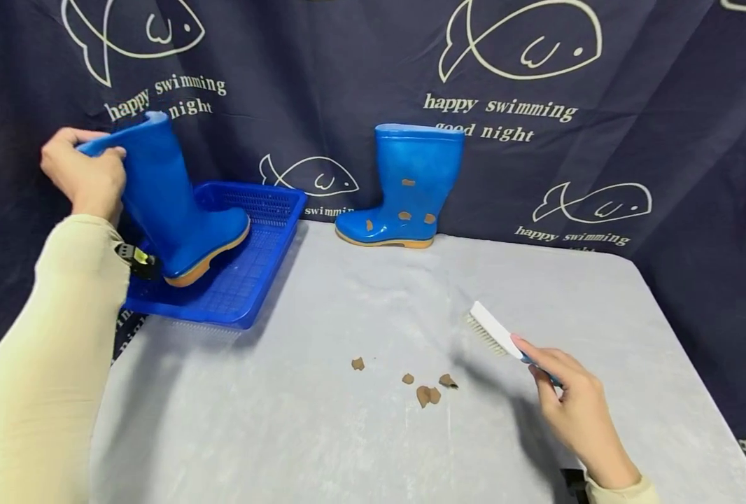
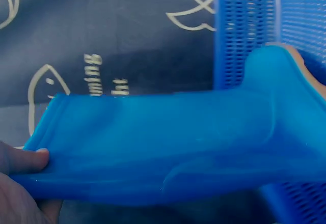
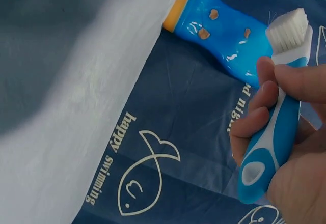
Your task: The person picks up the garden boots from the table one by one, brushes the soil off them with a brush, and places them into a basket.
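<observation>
My left hand point(image 1: 92, 178) grips the top rim of a blue rain boot point(image 1: 162, 199), thumb on one side of the shaft. The boot tilts, its tan sole over the blue plastic basket point(image 1: 256, 297); the left wrist view shows its smooth shaft point(image 2: 153, 132) without patches. In my right hand point(image 1: 577, 413) is a scrub brush point(image 1: 491, 327) with a white head and blue-and-white handle, held above the table with bristles facing down-left. Fingers curl round its handle point(image 3: 270, 147). A second blue rain boot point(image 1: 420, 161) stands upright at the back, with several brown patches point(image 1: 404, 216) on its side.
Several brown flakes point(image 1: 423, 396) lie on the grey table point(image 1: 272, 427), between the basket and the brush. A dark blue curtain point(image 1: 335, 84) printed with fish and lettering hangs right behind the table, close to the standing boot. The table's right edge slopes past my right hand.
</observation>
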`<state>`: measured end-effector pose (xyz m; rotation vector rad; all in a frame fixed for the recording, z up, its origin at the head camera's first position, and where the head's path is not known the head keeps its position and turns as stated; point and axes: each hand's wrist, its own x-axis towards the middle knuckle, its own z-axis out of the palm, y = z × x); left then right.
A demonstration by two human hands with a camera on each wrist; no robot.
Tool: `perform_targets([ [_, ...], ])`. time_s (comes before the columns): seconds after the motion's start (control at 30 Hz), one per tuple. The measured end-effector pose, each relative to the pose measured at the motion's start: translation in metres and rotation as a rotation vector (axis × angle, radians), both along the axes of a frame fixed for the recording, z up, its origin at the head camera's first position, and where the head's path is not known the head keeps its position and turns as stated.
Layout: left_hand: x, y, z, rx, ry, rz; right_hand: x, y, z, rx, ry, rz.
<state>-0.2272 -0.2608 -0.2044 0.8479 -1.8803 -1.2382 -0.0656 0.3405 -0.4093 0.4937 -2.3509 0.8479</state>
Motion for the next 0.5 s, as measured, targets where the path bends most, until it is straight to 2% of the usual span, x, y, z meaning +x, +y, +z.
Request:
perform_targets([
  [0.13, -0.002, -0.003, -0.019, 0.087, 0.011, 0.051, 0.001, -0.001, -0.004, 0.024, -0.022, 0.04],
  [0.23, 0.003, -0.006, -0.029, 0.102, 0.007, 0.042, 0.002, -0.002, -0.006, 0.02, -0.039, 0.053],
  [0.4, 0.018, -0.011, -0.047, -0.053, -0.053, -0.013, 0.004, -0.001, -0.009, 0.011, -0.04, 0.043],
  [0.5, 0.031, -0.017, -0.054, -0.085, -0.079, -0.011, 0.002, 0.0, -0.011, 0.006, -0.051, 0.027],
])
